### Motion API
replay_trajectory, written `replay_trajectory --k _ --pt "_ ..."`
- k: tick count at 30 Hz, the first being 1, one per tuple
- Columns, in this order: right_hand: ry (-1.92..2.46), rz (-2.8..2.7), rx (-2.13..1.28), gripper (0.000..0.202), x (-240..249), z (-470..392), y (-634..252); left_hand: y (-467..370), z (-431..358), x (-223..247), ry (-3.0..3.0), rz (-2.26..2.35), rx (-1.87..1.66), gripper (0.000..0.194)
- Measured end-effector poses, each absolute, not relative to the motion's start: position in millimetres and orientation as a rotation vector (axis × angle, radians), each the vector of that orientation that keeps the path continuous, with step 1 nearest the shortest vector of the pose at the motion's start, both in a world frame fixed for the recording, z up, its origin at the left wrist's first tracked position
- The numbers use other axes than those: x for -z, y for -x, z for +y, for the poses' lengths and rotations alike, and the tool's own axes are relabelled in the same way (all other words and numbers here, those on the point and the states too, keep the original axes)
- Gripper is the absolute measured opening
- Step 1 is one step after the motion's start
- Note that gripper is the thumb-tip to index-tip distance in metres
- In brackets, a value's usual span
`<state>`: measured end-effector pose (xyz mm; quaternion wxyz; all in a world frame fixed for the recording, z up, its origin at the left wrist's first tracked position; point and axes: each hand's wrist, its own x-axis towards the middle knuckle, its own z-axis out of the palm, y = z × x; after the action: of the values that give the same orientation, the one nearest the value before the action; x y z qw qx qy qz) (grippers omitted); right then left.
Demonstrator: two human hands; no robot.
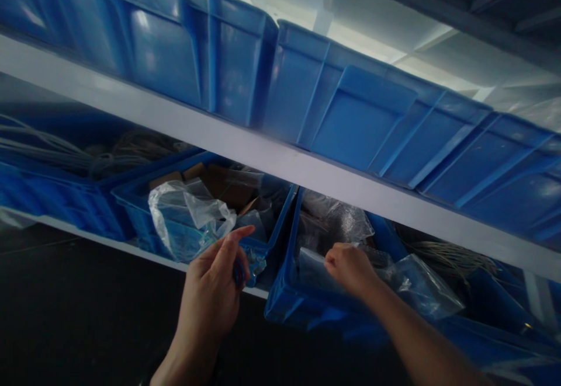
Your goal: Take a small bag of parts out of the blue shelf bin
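Observation:
My left hand [219,272] is in front of a blue bin on the lower shelf, its curled fingers closed on a thin clear plastic bag [190,208]. The index finger points out to the right, and a crumpled end of the bag shows below it. Something dark blue shows at the curled fingers, too dim to name. Over the neighbouring blue bin [284,298], my right hand [350,266] is closed like a fist; what it holds, if anything, is hidden. Clear plastic bags [337,219] lie around it, and another clear bag [427,287] drapes at its right.
Brown cardboard pieces [228,184] lie in the bin behind my left hand. Coiled pale cables [56,146] fill the far-left bin, and thin cables [451,257] lie at the right. A white shelf beam [263,149] crosses above my hands, bearing large blue bins [363,120].

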<state>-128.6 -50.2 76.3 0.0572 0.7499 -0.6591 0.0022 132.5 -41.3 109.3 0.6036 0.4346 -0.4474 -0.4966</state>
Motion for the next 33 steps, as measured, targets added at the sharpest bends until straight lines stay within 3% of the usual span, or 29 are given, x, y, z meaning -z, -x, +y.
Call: replay_trajectory --k 20,24,26,28,31,33 --pt "-2.32 -1.944 -0.148 0.02 -73 -39 136 -128 -47 -96 -0.988 -1.064 1.109 0.026" --pt "-2.421 -2.099 -0.256 0.013 -80 -45 138 -127 -47 -102 -1.004 -0.984 1.175 0.027" --pt "-2.431 -2.228 -0.5 0.02 -86 -51 139 -127 -47 -102 -0.983 -0.962 1.177 0.028" --pt "-2.32 -2.423 -1.004 0.026 -91 -56 141 -127 -48 -101 -0.968 -0.94 1.196 0.028" --pt "-1.94 -2.605 -2.182 0.025 -91 -61 151 -128 -47 -97 -0.963 -0.906 1.234 0.029" --pt "-1.651 -2.434 -2.947 0.026 -87 -63 161 -129 -48 -93 -0.95 -0.893 1.261 0.031"
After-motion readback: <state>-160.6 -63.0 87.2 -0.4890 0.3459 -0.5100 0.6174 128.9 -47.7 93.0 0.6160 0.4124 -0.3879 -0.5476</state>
